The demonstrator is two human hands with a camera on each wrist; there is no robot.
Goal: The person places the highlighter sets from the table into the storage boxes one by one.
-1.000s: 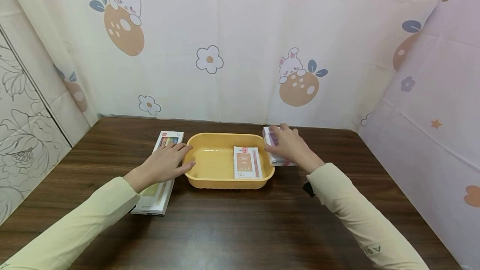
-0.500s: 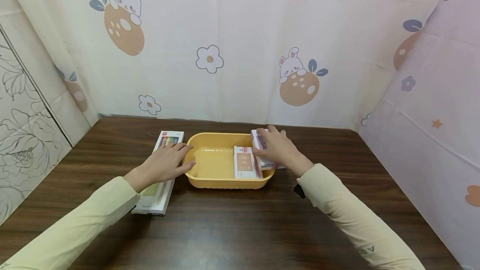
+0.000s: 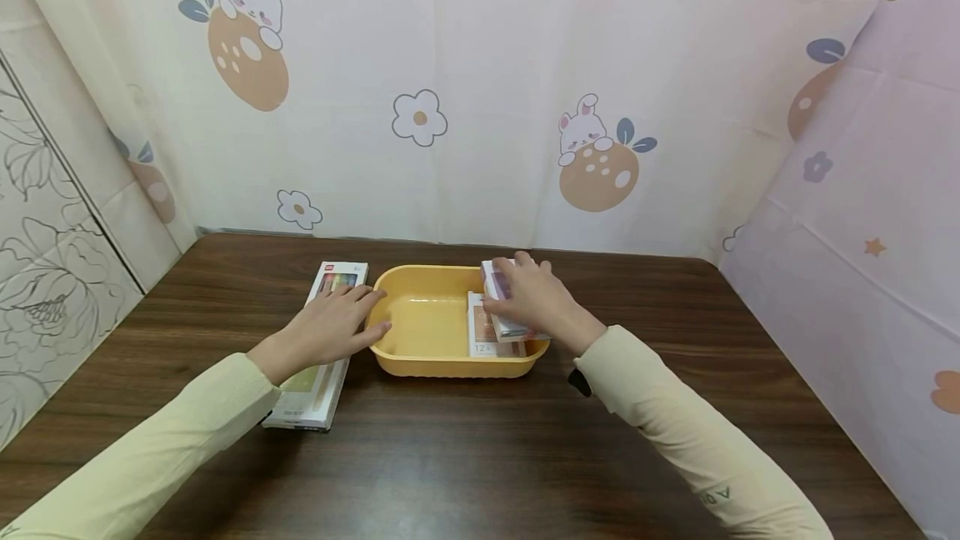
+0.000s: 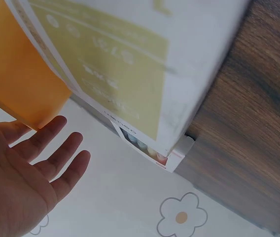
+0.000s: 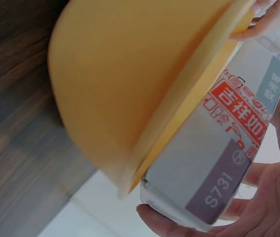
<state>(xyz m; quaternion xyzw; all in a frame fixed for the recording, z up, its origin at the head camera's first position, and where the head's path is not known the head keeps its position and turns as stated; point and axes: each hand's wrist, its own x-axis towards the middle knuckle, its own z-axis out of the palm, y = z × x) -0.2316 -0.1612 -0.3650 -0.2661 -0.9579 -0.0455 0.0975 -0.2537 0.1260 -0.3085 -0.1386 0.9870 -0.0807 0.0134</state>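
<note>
My right hand (image 3: pixel 536 298) grips a white-and-purple box (image 5: pixel 199 163) marked S731, with fingers along its far side. The box hangs tilted over the right end of a yellow plastic tray (image 3: pixel 442 367). Below it, partly covered, a white-and-brown box (image 3: pixel 481 325) marked 12 lies inside the tray. At the tray's left rim rests my left hand (image 3: pixel 322 330), its fingers loosely spread and holding nothing. Under that hand and forearm a long white box (image 3: pixel 307 407) lies beside the tray; coloured tips (image 4: pixel 145 148) show through its window in the left wrist view.
All of this stands on a dark wooden table (image 3: pixel 465 457). A pale curtain (image 3: pixel 487 48) printed with rabbits and flowers hangs behind the back edge. More patterned cloth (image 3: pixel 862 215) closes off the right side.
My right hand has carried the white-and-purple box leftward from beside the tray to above its right end, over the white-and-brown box. The left hand has stayed at the rim.
</note>
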